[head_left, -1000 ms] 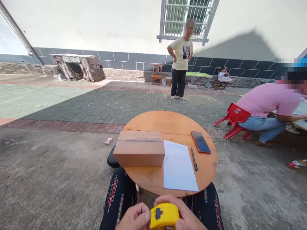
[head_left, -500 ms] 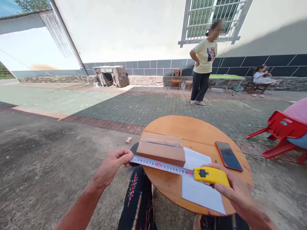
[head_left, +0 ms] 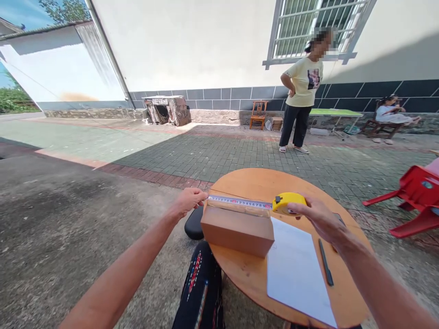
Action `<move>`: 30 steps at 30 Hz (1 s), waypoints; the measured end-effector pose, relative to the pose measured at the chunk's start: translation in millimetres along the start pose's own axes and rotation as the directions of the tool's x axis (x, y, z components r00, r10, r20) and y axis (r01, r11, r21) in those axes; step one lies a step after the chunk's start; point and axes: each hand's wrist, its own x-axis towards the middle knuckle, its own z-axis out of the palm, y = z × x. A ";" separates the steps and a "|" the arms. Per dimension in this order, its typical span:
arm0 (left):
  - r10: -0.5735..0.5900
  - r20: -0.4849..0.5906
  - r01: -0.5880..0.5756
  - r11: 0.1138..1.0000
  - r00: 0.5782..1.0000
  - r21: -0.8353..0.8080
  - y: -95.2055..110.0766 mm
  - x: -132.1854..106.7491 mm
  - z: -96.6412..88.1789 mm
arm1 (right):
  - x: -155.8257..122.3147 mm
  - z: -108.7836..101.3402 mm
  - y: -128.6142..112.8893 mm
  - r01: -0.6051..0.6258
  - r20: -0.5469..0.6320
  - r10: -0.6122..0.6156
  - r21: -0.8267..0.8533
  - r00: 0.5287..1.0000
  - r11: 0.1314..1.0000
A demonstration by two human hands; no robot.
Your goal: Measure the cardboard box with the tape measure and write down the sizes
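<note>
A cardboard box (head_left: 238, 230) lies on the round wooden table (head_left: 247, 281), clear tape along its top. My left hand (head_left: 190, 201) pinches the free end of a tape measure's blade at the box's far left corner. The white blade (head_left: 240, 202) stretches along the far top edge of the box. At its other end, just beyond the box's right side, my right hand (head_left: 315, 214) grips the yellow tape measure case (head_left: 290, 203). Beside the box is a sheet of white paper (head_left: 298, 274), with a dark pen (head_left: 325, 262) to its right.
A phone (head_left: 339, 219) is mostly hidden behind my right forearm. A black stool seat (head_left: 195, 224) stands left of the table. Across the paving a person (head_left: 303, 91) stands by the wall, and another sits farther right. A red plastic chair (head_left: 411, 196) is at the right.
Both hands have moved the stretched tape from the near side of the box to its far top edge. The view has shifted slightly left, and my right arm now covers most of the phone.
</note>
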 end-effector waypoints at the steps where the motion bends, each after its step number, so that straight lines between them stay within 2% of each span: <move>1: 0.001 -0.001 -0.001 1.000 1.000 0.004 0.9 0.5 1.1 | 1.2 -0.9 2.0 -0.005 -0.003 0.005 0.006 1.000 1.000; 8: 0.000 -0.015 0.001 0.999 1.000 0.051 3.5 0.3 8.6 | 3.7 -7.7 24.4 -0.035 0.017 0.034 0.041 0.999 0.999; 16: -0.004 0.001 0.004 0.998 1.000 0.067 0.1 3.1 16.0 | -2.8 -17.8 30.1 -0.050 0.049 0.048 0.053 0.998 0.997; 23: 0.016 -0.013 -0.016 0.998 1.000 0.062 -1.2 3.8 18.7 | -3.2 -20.0 41.2 -0.088 0.063 0.080 0.127 0.995 0.988; 30: 0.028 -0.034 -0.026 0.998 0.999 0.059 -1.1 2.3 21.5 | -1.1 -20.1 49.1 -0.060 0.083 0.048 0.138 0.995 0.989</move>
